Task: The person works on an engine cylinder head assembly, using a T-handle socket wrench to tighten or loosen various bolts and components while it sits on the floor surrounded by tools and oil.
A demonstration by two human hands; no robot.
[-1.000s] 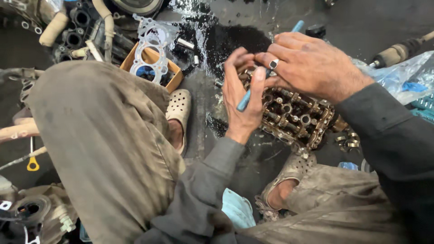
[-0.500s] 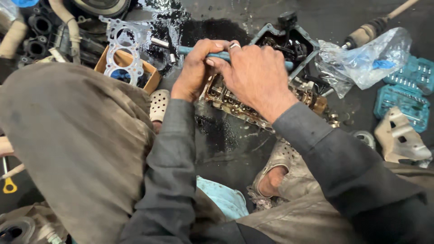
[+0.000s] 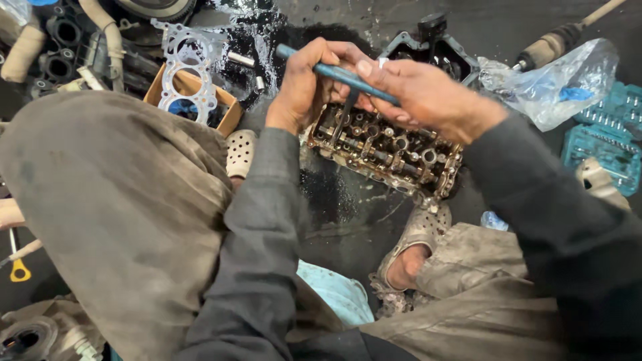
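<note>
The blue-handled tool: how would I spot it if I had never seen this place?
Find the oily metal engine head on the dark floor between the person's feet. Just above it both hands meet, left hand and right hand, gripping the blue-handled tool. It is a slim blue bar, unlike the grey parts around it.

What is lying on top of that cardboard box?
A thin metal gasket with round holes lies across the cardboard box. It and the knee cover most of the inside, so any contents are hidden.
</note>
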